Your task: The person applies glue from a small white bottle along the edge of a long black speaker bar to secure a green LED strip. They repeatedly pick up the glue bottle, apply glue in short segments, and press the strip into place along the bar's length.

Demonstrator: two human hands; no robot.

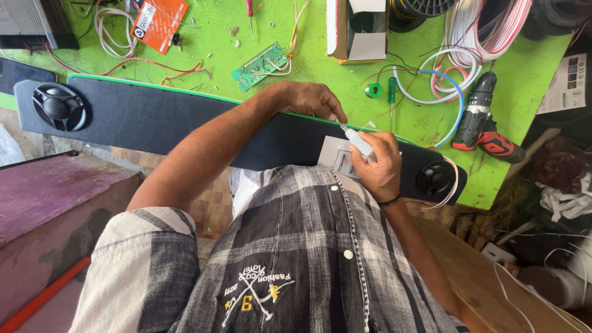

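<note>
Holding a small white tube point(357, 142) in my right hand point(379, 163), I have my fingers curled tight around its body, with the thin nozzle pointing up and to the left. The tube sits over a grey plate point(335, 157) set into the long black panel point(172, 117) that lies across the near edge of the green bench point(308, 68). My left hand point(311, 100) reaches across from the other side; its fingertips are drawn together right at the nozzle tip, though I cannot tell whether they actually pinch it or just touch it.

A round black speaker point(60, 106) is set into the left end of the panel, and a second speaker point(435, 179) into the right end, just beside my right wrist. Beyond the panel, a green circuit board point(261, 65) with wires lies on the bench, near loose red wires point(154, 65). A green-handled screwdriver point(391, 92) and a small green roll of tape point(373, 90) lie just past my hands. To the right, coils of white, blue and pink cable point(459, 68) rest next to a red and black cordless drill point(484, 123). An open cardboard box point(357, 28) stands at the far edge.
</note>
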